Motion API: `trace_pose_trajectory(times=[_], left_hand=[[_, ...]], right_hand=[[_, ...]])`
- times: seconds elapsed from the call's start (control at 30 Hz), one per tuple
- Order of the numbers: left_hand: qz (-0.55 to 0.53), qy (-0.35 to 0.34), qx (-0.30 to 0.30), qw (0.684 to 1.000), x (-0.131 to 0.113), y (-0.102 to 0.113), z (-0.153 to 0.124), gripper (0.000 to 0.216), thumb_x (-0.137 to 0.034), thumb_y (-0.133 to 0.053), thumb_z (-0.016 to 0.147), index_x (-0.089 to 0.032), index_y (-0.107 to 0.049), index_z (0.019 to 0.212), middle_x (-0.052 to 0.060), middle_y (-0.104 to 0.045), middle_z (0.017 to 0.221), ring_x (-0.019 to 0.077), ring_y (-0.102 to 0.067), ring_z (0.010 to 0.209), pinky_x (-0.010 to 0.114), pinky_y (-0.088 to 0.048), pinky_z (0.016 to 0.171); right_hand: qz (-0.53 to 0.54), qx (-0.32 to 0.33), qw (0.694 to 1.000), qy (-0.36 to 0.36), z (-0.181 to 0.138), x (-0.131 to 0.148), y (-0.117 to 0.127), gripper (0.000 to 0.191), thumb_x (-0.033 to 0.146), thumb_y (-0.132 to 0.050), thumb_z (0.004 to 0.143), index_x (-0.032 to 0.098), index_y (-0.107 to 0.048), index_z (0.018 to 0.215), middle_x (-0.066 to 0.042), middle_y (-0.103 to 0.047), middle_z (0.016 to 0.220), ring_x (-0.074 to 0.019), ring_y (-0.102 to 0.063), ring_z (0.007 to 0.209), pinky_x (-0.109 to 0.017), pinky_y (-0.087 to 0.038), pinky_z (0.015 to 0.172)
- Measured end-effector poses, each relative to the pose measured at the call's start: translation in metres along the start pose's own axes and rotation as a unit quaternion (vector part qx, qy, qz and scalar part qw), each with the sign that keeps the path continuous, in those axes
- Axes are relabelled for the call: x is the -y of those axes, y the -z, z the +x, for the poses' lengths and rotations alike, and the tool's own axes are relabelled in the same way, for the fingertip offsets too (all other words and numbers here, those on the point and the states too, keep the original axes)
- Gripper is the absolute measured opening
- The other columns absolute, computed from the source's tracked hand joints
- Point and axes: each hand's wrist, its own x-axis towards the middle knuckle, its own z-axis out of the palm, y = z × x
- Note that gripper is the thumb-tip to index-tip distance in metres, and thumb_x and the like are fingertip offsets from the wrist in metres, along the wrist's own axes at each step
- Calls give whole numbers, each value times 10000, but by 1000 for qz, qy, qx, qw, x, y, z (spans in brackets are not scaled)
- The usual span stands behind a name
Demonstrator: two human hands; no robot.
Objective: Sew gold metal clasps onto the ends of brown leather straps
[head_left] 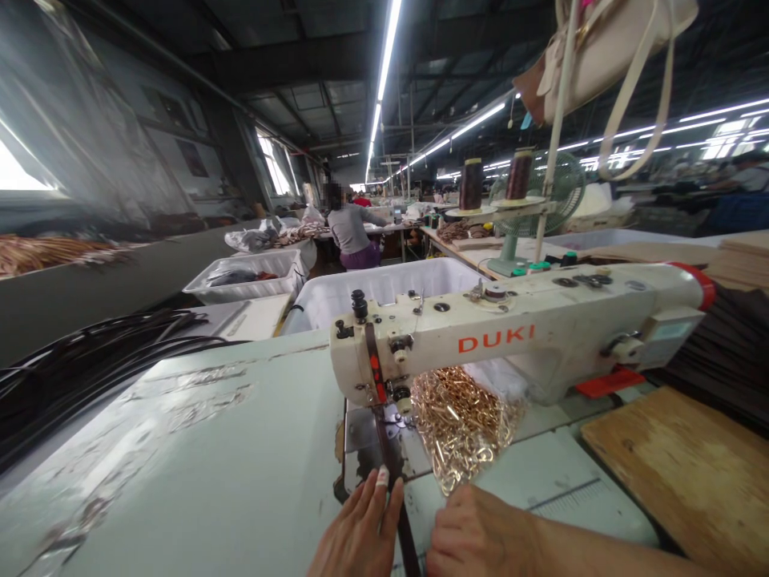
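Under strip lights (388,48), a long workshop; co-worker (354,236) farther back, beyond white bins (396,280). Worktop (228,449): pale green, scuffed toward its left edge. Sewing machine (577,320) stands toward the far edge, bagged gold metal hooks (460,425) beside it. Left hand (360,529) flat, fingers extended on dark strap (408,545); right hand (474,533) curled alongside, pinch cannot be told. Strap runs from needle area toward near edge. Judged partway: one stretch under the head, near length not yet through; stitches illegible.
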Motion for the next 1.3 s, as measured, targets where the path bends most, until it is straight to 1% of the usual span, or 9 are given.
trace_pose_trajectory(times=[0.1,0.23,0.43,0.57,0.83,0.93,1.07,1.17,1.3], left_hand=[[-28,8,-14,999,1,-1,-1,542,-66,-569,716,-75,-555,1258,202,-612,1221,293,-616,1088,291,-530,866],[4,-7,-25,1000,2,-2,-1,589,-9,-567,649,-88,-582,1233,182,-638,1186,286,-642,1045,265,-546,829],[8,0,-64,998,3,-5,-1,418,-96,-538,784,-102,-608,1195,168,-666,1146,267,-663,1008,256,-553,804],[9,3,-84,996,5,-11,-2,400,-106,-532,799,-124,-608,1191,147,-677,1138,246,-671,999,247,-554,803],[-15,-27,-31,999,14,-2,1,517,-62,-580,704,-106,-580,1220,134,-667,1164,247,-662,1026,262,-552,830],[-65,-36,-17,997,22,11,4,457,-184,-627,763,-69,-588,1204,159,-665,1159,273,-662,1022,305,-554,855],[-170,-8,-43,984,27,15,5,607,-496,-713,748,-89,-608,1185,160,-683,1130,272,-664,1024,326,-518,943],[-210,60,-74,973,28,3,9,478,-395,-776,719,-152,-651,1112,103,-723,1055,252,-689,958,352,-509,966],[-248,68,-79,963,37,-8,19,155,-264,-677,831,-205,-680,974,17,-744,894,177,-707,813,364,-482,985]], right_hand=[[7,3,1000,-3,-1,0,-1,369,269,-445,992,182,-485,636,38,-465,508,-122,-381,476,-301,-162,455],[12,14,1000,-5,-2,0,-2,333,238,-475,971,182,-486,643,42,-464,520,-120,-370,482,-298,-169,453],[21,9,1000,-5,-5,-2,-7,305,198,-506,951,181,-486,648,48,-458,530,-118,-373,498,-292,-190,464],[32,21,999,-11,-6,-3,-9,325,205,-500,965,180,-482,641,51,-465,531,-110,-388,498,-286,-209,471],[41,47,998,-26,-6,-1,-5,345,209,-516,964,180,-472,623,51,-481,537,-102,-412,512,-279,-249,480],[46,43,998,-21,-6,-2,-5,332,197,-499,967,180,-477,636,51,-479,544,-102,-413,515,-276,-255,484],[49,42,998,-12,-7,-3,-7,343,200,-502,967,179,-479,626,49,-472,543,-102,-407,512,-268,-254,475],[56,56,997,-23,-7,-4,-10,378,227,-509,971,179,-471,597,47,-457,531,-97,-384,482,-254,-253,461],[72,60,995,-46,-11,-6,-17,422,281,-486,988,178,-468,580,42,-454,518,-101,-356,456,-249,-264,452]])
